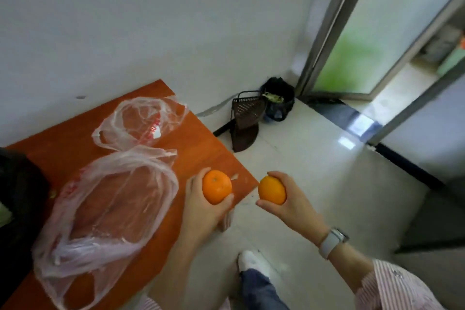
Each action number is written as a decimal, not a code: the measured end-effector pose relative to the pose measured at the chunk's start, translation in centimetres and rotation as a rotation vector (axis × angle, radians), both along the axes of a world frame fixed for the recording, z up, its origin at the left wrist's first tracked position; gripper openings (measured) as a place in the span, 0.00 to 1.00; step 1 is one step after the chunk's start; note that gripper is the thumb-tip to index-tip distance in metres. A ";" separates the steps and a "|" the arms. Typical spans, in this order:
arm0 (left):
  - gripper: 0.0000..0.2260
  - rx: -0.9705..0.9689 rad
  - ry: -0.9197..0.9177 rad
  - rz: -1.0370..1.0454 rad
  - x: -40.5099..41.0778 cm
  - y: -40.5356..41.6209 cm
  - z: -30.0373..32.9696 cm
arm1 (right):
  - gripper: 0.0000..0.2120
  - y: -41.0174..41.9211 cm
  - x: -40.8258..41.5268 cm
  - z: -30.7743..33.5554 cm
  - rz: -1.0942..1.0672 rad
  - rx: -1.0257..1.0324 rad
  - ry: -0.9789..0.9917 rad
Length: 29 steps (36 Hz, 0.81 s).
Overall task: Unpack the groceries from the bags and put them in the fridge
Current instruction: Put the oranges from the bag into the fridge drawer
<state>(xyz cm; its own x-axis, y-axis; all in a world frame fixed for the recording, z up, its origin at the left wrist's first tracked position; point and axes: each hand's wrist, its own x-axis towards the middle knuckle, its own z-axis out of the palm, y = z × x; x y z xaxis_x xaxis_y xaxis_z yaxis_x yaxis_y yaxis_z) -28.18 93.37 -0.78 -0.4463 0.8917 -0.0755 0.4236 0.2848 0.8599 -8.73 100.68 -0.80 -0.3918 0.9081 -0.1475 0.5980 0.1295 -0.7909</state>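
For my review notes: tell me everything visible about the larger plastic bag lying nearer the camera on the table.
The larger plastic bag is thin, clear and crinkled, with faint red print along its left edge. It lies flat and slack on the orange-brown table, its mouth toward the far side, and looks empty: the tabletop shows through. Its handle loops trail toward the near edge. A smaller clear bag lies just beyond it. Neither hand touches it.

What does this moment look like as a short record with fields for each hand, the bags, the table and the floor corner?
left hand: left hand grips an orange
right hand: right hand grips a second orange; watch on wrist
bags: two clear plastic bags lying flat, apparently empty
table: orange-brown table, bags on it
floor corner: dark dustpan, black bin
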 end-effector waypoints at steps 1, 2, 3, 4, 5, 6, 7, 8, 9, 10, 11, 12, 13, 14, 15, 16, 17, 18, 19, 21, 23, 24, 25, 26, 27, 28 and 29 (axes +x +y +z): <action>0.34 -0.010 -0.019 -0.054 1.9 0.1 0.2 | 0.30 -1.0 2.3 0.2 -0.040 0.033 -0.042; 0.33 -0.014 -0.031 -0.113 3.7 0.2 0.3 | 0.31 -1.9 4.6 0.5 -0.093 0.059 -0.069; 0.33 -0.008 -0.033 -0.171 5.6 0.5 0.4 | 0.31 -2.9 6.9 0.7 -0.156 0.080 -0.085; 0.33 -0.008 -0.029 -0.226 7.6 0.7 0.5 | 0.32 -3.8 9.3 0.8 -0.224 0.101 -0.087; 0.33 -0.004 -0.018 -0.280 9.7 1.0 0.6 | 0.33 -4.7 11.6 1.0 -0.288 0.115 -0.089; 0.33 0.004 -0.009 -0.333 11.9 1.2 0.8 | 0.32 -5.6 13.9 1.1 -0.345 0.126 -0.095; 0.33 0.012 -0.016 -0.389 14.2 1.3 1.0 | 0.31 -6.6 16.3 1.3 -0.392 0.138 -0.105; 0.33 0.018 -0.030 -0.445 16.6 1.3 1.3 | 0.30 -7.7 18.7 1.4 -0.431 0.147 -0.116; 0.33 0.024 -0.037 -0.502 19.2 1.3 1.7 | 0.29 -8.8 21.1 1.7 -0.467 0.157 -0.125; 0.33 0.035 -0.036 -0.558 21.9 1.3 2.0 | 0.28 -10.0 23.6 2.0 -0.506 0.162 -0.129; 0.33 0.052 -0.035 -0.609 24.6 1.2 2.3 | 0.28 -11.3 26.0 2.2 -0.547 0.163 -0.130; 0.33 0.067 -0.037 -0.664 27.5 1.1 2.4 | 0.27 -12.6 28.5 2.5 -0.593 0.160 -0.131; 0.33 0.081 -0.042 -0.724 30.7 1.0 2.7 | 0.27 -13.9 31.2 2.8 -0.642 0.159 -0.135; 0.33 0.091 -0.048 -0.786 33.9 0.8 2.9 | 0.27 -15.3 34.0 3.1 -0.692 0.163 -0.141; 0.34 0.102 -0.052 -0.850 37.2 0.5 3.1 | 0.28 -16.6 36.8 3.3 -0.737 0.168 -0.151; 0.34 0.116 -0.051 -0.910 40.5 0.1 3.4 | 0.28 -17.8 39.7 3.5 -0.777 0.177 -0.168; 0.34 0.132 -0.045 -0.968 44.0 -0.4 3.6 | 0.29 -19.2 42.8 3.7 -0.813 0.187 -0.188; 0.34 0.145 -0.042 -1.019 47.3 -0.9 3.8 | 0.29 -20.5 45.8 4.0 -0.844 0.196 -0.207; 0.34 0.154 -0.045 -1.066 50.7 -1.4 4.1 | 0.30 -21.7 48.8 4.3 -0.871 0.200 -0.222; 0.34 0.174 -0.049 -1.166 57.0 -2.3 4.8 | 0.30 -23.8 54.2 5.3 -0.929 0.207 -0.246; 0.34 0.207 -0.045 -1.242 63.1 -3.0 5.8 | 0.31 -25.6 59.3 6.6 -0.980 0.215 -0.269; 0.34 0.228 -0.050 -1.268 66.0 -3.2 6.5 | 0.31 -26.3 61.6 7.4 -1.004 0.225 -0.276; 0.34 0.247 -0.061 -1.289 68.6 -3.4 7.4 | 0.31 -26.8 64.0 8.2 -1.031 0.239 -0.278; 0.34 0.264 -0.072 -1.304 70.9 -3.6 8.4 | 0.30 -27.2 66.1 9.1 -1.058 0.252 -0.279; 0.34 0.280 -0.085 -1.316 73.1 -3.7 9.4 | 0.30 -27.4 68.2 10.0 -1.078 0.267 -0.281; 0.34 0.300 -0.096 -1.333 75.2 -3.6 10.4 | 0.30 -27.5 70.3 11.0 -1.090 0.289 -0.285; 0.34 0.326 -0.099 -1.354 77.1 -3.4 11.6 | 0.30 -27.3 72.2 11.9 -1.096 0.309 -0.291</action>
<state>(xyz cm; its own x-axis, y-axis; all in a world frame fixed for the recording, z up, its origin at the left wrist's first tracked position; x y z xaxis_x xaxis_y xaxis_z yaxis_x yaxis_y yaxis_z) 48.96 89.95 10.79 0.7609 0.6043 0.2366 0.1397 -0.5085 0.8496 63.47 73.37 11.15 0.6335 0.7517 0.1833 0.6622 -0.4042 -0.6309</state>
